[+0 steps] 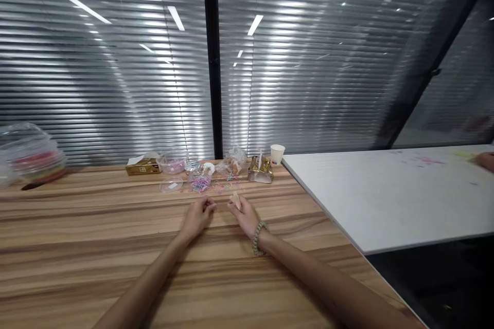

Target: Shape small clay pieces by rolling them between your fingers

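Note:
My left hand (pixel 197 216) rests over the wooden table, its fingertips pinched together; whatever is between them, if anything, is too small to make out. A short gap to the right, my right hand (pixel 247 218) has its thumb and fingers closed on a small beige piece (pixel 235 199), whose kind I cannot tell. Just beyond both hands lie scattered small colored pieces (pixel 227 185). A clear tub of pink and purple bits (pixel 201 182) stands behind my left hand, with a clear round lid (pixel 171 185) lying to its left.
Along the back stand a gold tissue box (pixel 143 166), a clear bowl (pixel 172 165), a crumpled plastic bag (pixel 233 160), a gold tissue pack (pixel 260 170) and a paper cup (pixel 277 153). Stacked clear containers (pixel 33 157) are far left. Another person's hand (pixel 485 161) is over the white table (pixel 386 200).

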Available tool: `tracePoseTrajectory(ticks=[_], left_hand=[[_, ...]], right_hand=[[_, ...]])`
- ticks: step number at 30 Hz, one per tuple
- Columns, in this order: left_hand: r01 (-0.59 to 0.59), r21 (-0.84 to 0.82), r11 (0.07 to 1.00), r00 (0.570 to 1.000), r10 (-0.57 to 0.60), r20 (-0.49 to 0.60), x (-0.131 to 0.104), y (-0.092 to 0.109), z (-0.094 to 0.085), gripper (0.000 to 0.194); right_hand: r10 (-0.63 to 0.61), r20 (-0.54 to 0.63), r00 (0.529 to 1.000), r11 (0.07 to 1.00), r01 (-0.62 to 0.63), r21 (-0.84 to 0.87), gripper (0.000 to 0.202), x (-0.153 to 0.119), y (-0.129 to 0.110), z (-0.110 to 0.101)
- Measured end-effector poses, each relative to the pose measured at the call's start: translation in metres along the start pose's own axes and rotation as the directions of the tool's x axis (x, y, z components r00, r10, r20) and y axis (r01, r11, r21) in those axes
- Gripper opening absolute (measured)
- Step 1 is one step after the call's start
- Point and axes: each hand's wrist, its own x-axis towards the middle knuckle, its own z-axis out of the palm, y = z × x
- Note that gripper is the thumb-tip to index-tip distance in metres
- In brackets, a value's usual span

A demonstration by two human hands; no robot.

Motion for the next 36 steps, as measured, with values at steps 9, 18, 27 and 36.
tracePoseTrajectory(ticks=[9,18,27,36], left_hand=[[0.174,-0.378,0.909,0.983,-0.136,0.127,-0.048,0.024,-0.001,0.023],[0.192,-0.509,0.839,0.981,-0.161,0.105,-0.045,0.026,-0.001,0.026],[0.158,-0.491,0.856,0.987,-0.121,0.107,-0.045,0.021,-0.002,0.027],[0.175,-0.446,0.878,0.983,-0.129,0.132,-0.045,0.021,-0.003,0.031]], right_hand=[[0.045,0.302,0.952,0.999,-0.05,0.011,0.031,-0.007,-0.006,-0.002],[-0.05,0.422,0.905,0.975,0.136,-0.175,0.031,-0.016,-0.01,-0.002],[-0.083,0.451,0.888,0.953,0.204,-0.225,0.033,-0.015,-0.013,-0.002],[-0.073,0.454,0.888,0.93,0.225,-0.292,0.036,-0.012,-0.005,-0.003]])
